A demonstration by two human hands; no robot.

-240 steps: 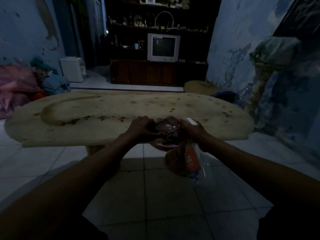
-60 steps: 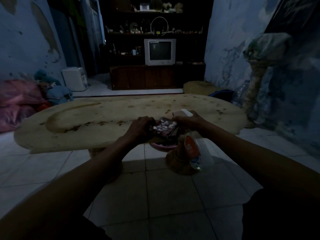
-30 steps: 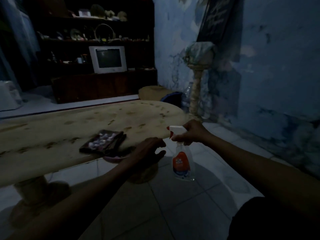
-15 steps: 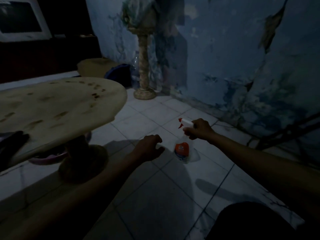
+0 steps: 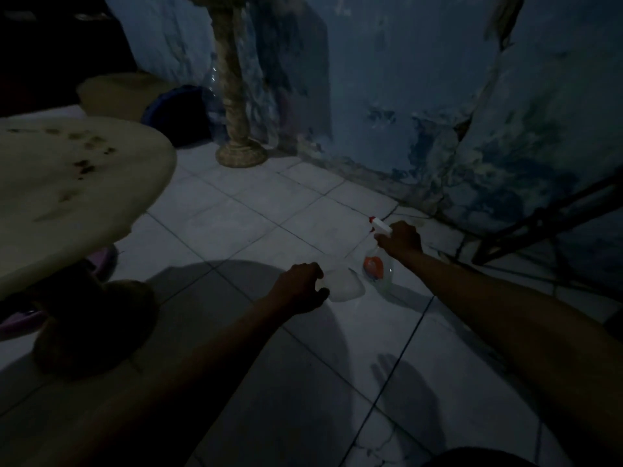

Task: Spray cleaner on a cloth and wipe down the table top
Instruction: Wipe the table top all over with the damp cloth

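Observation:
The room is dim. My right hand (image 5: 401, 239) grips the white trigger head of a clear spray bottle (image 5: 377, 266) with an orange label, its base at or just above the tiled floor. Just left of the bottle a pale white cloth-like piece (image 5: 347, 286) lies on the floor. My left hand (image 5: 300, 286) is at its left edge, fingers and thumb curled around that edge; whether they grip it is unclear. The stained, pale table top (image 5: 84, 183) fills the left side. The dark cloth put on it earlier is out of view.
The table's dark pedestal foot (image 5: 91, 325) stands at the lower left with a purple basin (image 5: 106, 261) behind it. A stone column stand (image 5: 236, 96) and a dark bag (image 5: 178, 112) are by the peeling blue wall. A dark metal frame (image 5: 539, 224) leans at right.
The view has swung right and down, away from the table. My right hand has lowered the spray bottle toward the floor, and my left hand has reached the pale piece.

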